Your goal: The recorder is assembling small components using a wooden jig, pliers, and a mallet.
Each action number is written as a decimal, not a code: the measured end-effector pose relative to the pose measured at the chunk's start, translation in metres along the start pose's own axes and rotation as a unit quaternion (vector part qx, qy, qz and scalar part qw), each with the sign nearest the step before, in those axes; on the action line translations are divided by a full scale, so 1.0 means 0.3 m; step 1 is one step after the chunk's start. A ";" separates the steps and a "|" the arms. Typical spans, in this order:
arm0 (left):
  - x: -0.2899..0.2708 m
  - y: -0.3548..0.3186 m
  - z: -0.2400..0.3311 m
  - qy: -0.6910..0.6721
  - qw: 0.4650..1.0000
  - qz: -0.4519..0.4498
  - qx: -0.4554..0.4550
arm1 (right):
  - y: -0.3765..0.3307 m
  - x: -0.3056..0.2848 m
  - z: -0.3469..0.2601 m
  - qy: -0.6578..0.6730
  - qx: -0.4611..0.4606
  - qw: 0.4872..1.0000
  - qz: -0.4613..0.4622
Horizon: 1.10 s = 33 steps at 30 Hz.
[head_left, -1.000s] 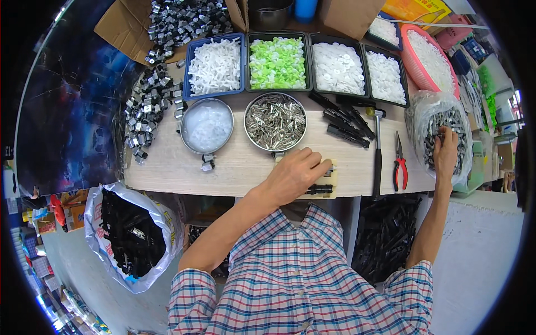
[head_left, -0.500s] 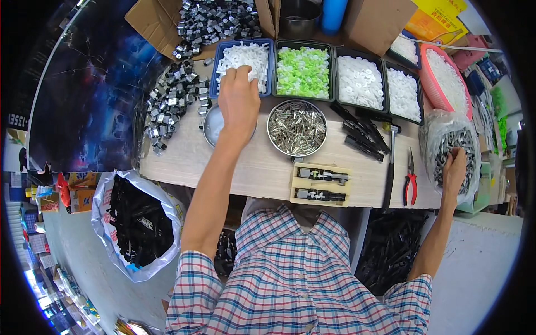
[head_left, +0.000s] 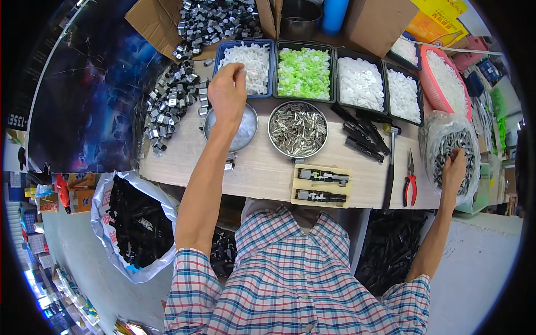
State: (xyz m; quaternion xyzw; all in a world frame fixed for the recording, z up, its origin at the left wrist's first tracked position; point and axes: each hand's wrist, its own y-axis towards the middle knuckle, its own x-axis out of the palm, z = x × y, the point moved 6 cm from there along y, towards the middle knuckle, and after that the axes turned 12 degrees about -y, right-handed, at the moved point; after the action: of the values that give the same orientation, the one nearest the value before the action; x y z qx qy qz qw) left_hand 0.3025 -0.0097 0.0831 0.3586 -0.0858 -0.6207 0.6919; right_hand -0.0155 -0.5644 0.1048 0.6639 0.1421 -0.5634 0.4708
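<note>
Head view, looking straight down: dark starry sheet (head_left: 84, 100) hung at far left, pale grey floor (head_left: 84, 262) below, cluttered shelves along the right rim. Wooden counter (head_left: 262, 173) spanning the middle, loaded along its far edge. Open clear bag of black parts (head_left: 134, 218) slumped on the floor at lower left; another heap of black parts (head_left: 391, 251) under the counter at right. Brown cardboard box (head_left: 156, 19) at upper left spilling grey metal blocks (head_left: 173, 100) down onto the counter's left end. Row of trays at the back: blue tray of white pieces (head_left: 248, 61), then green caps (head_left: 304, 70), then two trays of white discs (head_left: 360, 81); pink basket (head_left: 441, 75) beyond. Round metal bowl of silver pins (head_left: 297, 128) at centre, a second round bowl (head_left: 240, 131) just left of it, partly under the wrist. Black rods (head_left: 363, 134), a hammer (head_left: 389, 167) and red-handled pliers (head_left: 410, 181) lying to the right. Small wooden jig (head_left: 321, 187) with two black assemblies near the front edge.

Left hand (head_left: 226, 92) stretched to the blue tray, fingertips drawn together over the white pieces, possibly pinching one — too small to be sure. Right hand (head_left: 455, 167) sunk into a clear bag of metal parts (head_left: 446, 148) at the counter's right end, fingers curled among them; grasp not readable.
</note>
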 end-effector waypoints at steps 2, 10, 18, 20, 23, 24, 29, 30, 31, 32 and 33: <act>-0.036 -0.021 0.038 -0.036 0.999 0.004 -0.024 | -0.013 0.008 0.012 0.007 -0.007 1.000 0.011; -0.177 -0.247 0.093 0.006 0.995 -0.100 -0.014 | -0.048 -0.031 0.016 -0.011 0.009 1.000 0.022; -0.164 -0.293 0.093 0.051 0.985 -0.161 0.027 | -0.155 -0.222 -0.101 0.114 0.040 0.985 0.125; -0.153 -0.295 0.095 0.067 0.983 -0.170 0.035 | -0.213 -0.229 -0.183 0.218 0.076 0.969 0.083; -0.153 -0.299 0.104 0.080 0.983 -0.159 0.040 | -0.327 -0.258 -0.419 0.389 0.100 0.915 -0.042; -0.161 -0.302 0.107 0.078 0.986 -0.140 0.037 | -0.367 -0.259 -0.509 0.435 0.070 0.895 -0.061; -0.213 -0.354 0.150 -0.020 0.991 -0.035 -0.126 | -0.537 -0.255 -0.881 0.619 0.028 0.756 -0.209; -0.209 -0.385 0.140 -0.098 0.968 -0.015 -0.231 | -0.561 -0.249 -0.937 0.647 0.050 0.723 -0.239; -0.205 -0.404 0.169 -0.100 0.967 -0.018 -0.232 | -0.584 -0.242 -0.984 0.672 0.072 0.687 -0.268; -0.190 -0.438 0.180 -0.186 0.939 -0.024 -0.289 | -0.599 -0.234 -1.023 0.695 0.067 0.667 -0.261; -0.171 -0.475 0.186 -0.269 0.899 -0.028 -0.344 | -0.610 -0.223 -1.054 0.717 0.061 0.646 -0.253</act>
State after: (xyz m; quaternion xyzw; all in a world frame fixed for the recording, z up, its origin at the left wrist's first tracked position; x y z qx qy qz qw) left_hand 0.1464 0.0198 0.0546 -0.0801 -0.0401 -0.7038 0.7047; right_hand 0.0253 -0.1987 0.0541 0.8257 0.5636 -0.0156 0.0192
